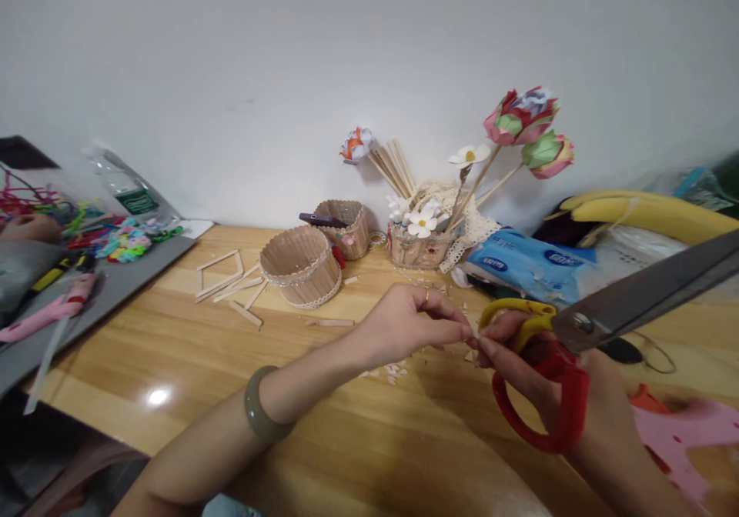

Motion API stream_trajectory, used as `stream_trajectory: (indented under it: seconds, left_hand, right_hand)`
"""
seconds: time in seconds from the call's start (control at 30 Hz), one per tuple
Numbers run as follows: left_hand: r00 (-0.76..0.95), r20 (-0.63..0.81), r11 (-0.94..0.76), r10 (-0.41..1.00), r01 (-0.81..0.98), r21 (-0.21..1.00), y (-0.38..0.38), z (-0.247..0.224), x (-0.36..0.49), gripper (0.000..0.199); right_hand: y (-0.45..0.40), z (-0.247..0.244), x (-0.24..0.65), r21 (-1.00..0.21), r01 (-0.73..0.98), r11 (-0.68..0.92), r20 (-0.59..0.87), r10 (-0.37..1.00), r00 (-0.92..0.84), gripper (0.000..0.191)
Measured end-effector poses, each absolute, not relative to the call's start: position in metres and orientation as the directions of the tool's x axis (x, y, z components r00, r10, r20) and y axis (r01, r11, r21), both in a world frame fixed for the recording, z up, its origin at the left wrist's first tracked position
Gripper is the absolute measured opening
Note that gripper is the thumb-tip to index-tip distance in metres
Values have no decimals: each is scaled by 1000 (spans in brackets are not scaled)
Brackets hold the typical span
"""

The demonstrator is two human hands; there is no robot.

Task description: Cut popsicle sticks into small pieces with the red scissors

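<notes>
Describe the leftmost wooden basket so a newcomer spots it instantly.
On the wooden table before the grey wall, look just right of the loose sticks. The basket there has pale trim around its rim and foot. Nothing shows inside it, whereas the pot behind bears a slim dark object and the rightmost container holds flowers.

Red meets yellow on the scissors, and here comes the colour!
The blades show dull grey, over a honey-brown bench streaked with wood grain; the bangle glows muted green, the tan pot wears vertical stripes under a pale trim, and look at that packet, bright blue with darker blue patches! Up top, the large paper flower mixes pink, red, green and pale lilac, the white flower flashes a yellow centre, and behind it all, a plain grey wall.
</notes>
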State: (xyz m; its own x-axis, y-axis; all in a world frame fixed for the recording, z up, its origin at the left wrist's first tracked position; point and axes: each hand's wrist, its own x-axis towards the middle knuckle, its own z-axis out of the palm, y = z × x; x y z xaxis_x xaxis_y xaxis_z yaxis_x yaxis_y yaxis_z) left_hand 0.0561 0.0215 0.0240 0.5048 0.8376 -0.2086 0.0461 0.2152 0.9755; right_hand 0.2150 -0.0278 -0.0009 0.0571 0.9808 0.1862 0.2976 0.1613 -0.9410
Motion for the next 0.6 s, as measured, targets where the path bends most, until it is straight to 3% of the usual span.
stream_trajectory:
  seconds: [0.43,0.6]
  left_hand:
    - [466,-93,92,880,26,995,27,36,44,7]
    - [382,11,-6,924,-14,1000,31,46,33,12]
  right_hand:
    - [-29,4,216,-913,397,94,132,989,68,29]
    - [-25,16,227,-939,335,78,35,991,-131,30]
